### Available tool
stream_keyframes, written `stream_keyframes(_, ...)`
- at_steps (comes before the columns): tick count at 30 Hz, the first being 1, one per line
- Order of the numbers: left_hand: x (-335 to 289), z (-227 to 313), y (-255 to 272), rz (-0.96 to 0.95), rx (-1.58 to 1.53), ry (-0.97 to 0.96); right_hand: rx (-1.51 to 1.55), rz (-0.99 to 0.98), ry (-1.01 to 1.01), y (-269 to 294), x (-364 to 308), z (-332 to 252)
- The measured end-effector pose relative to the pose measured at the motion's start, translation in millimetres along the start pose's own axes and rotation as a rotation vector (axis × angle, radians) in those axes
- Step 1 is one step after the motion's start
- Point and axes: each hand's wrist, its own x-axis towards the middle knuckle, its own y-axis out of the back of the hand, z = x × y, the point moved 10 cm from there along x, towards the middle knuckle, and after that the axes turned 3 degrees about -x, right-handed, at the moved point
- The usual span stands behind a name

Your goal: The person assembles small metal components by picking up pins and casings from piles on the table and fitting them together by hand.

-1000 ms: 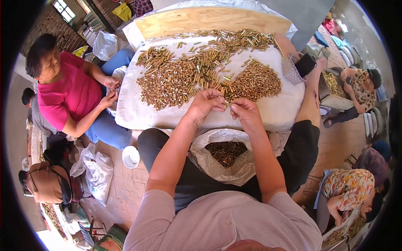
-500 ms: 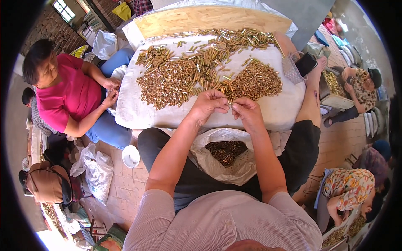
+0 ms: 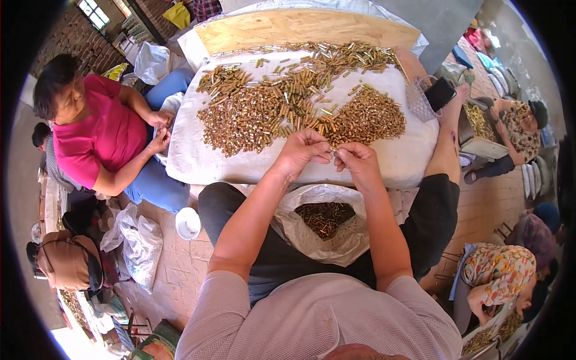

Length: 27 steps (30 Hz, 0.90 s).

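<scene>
Both hands meet over the near edge of the cloth-covered table [image 3: 252,168]. My left hand [image 3: 305,153] is closed in a pinch, and a tiny brass-coloured metal piece [image 3: 334,149] shows at the fingertips. Pinching from the other side, my right hand [image 3: 360,163] touches the same spot; exactly which fingers hold it is too small to tell. Just beyond lie a heap of short brass-coloured pieces [image 3: 372,117], a bigger heap of short pieces [image 3: 237,123] to the left, and longer brass-coloured rods [image 3: 303,84] between and behind. Below my hands, an open white sack [image 3: 288,240] holds darker metal pieces [image 3: 324,219].
A wooden board [image 3: 306,29] stands along the table's far edge. A phone [image 3: 440,93] rests by a mesh basket [image 3: 420,102] on the right. To the left sits a co-worker in pink [image 3: 99,132]; a white bucket [image 3: 188,224] and a filled plastic bag [image 3: 143,249] stand on the floor.
My two hands stay together at the fingertips, with only slight shifts of the fingers around the small piece. The heaps look the same.
</scene>
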Motion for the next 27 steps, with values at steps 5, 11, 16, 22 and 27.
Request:
stream_keyframes(5, -5.5, -7.1, -10.6, -0.025, -0.099, 0.057, 0.118, -0.010, -0.053, 0.5, -1.7, 5.6)
stream_keyframes(11, -4.7, -26.9, -23.9, -0.071, -0.312, 0.112, 0.317, -0.047, -0.077, 12.0, -2.2, 17.5)
stream_keyframes(16, 0.5, -24.8, -20.4, -0.153, -0.188, -0.026, 0.377, -0.060, -0.094, 6.2, -0.5, 21.1)
stream_keyframes(22, -6.4, -24.7, -25.7, -0.155, -0.287, -0.001, 0.334, -0.097, -0.062, 2.3, -0.7, 12.2)
stream_keyframes(27, -8.9, -27.3, -24.8, -0.085, -0.250, 0.091, 0.282, -0.089, -0.010, 4.7, 0.9, 8.3)
